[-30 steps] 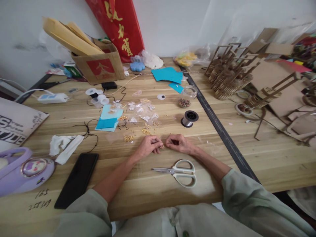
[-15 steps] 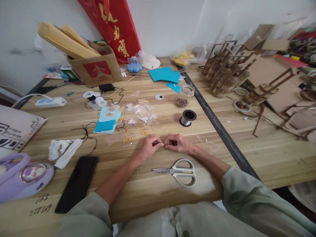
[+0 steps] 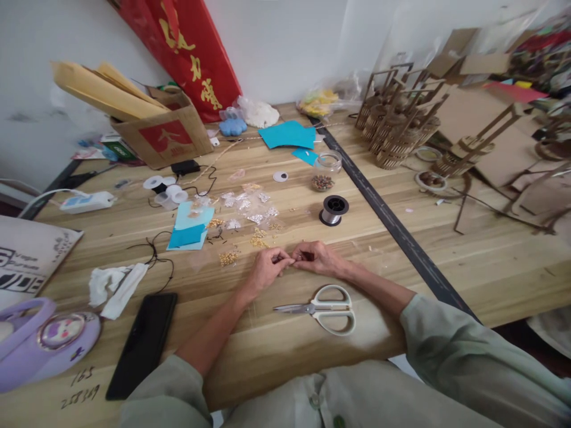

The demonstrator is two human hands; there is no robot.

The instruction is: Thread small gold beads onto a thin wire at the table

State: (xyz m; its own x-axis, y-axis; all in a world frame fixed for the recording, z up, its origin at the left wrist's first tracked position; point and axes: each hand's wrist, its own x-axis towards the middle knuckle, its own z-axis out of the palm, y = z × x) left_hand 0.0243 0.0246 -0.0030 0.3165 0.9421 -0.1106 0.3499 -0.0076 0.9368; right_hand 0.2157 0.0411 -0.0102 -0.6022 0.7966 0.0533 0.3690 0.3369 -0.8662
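Note:
My left hand (image 3: pixel 266 269) and my right hand (image 3: pixel 317 259) meet fingertip to fingertip over the middle of the table. Both are closed in a pinch; what lies between the fingers is too small to make out. Scissors (image 3: pixel 319 309) with pale handles lie just in front of the hands, blades pointing left. Beyond my right hand stands a black spool (image 3: pixel 333 210) of thin, silvery wire. Small gold beads (image 3: pixel 228 258) sit in a little pile to the left of my left hand, and more gold pieces (image 3: pixel 259 238) lie behind it.
Silvery bits in clear bags (image 3: pixel 250 202), blue sheets (image 3: pixel 190 229) and a glass jar (image 3: pixel 329 161) of mixed beads lie farther back. A black phone (image 3: pixel 143 345) and a lilac object (image 3: pixel 49 339) are at left. Several wooden lantern-like baskets (image 3: pixel 392 131) stand at right.
The view has shifted slightly, so the things at the back appear farther left. Both hands stay pinched together in nearly the same place.

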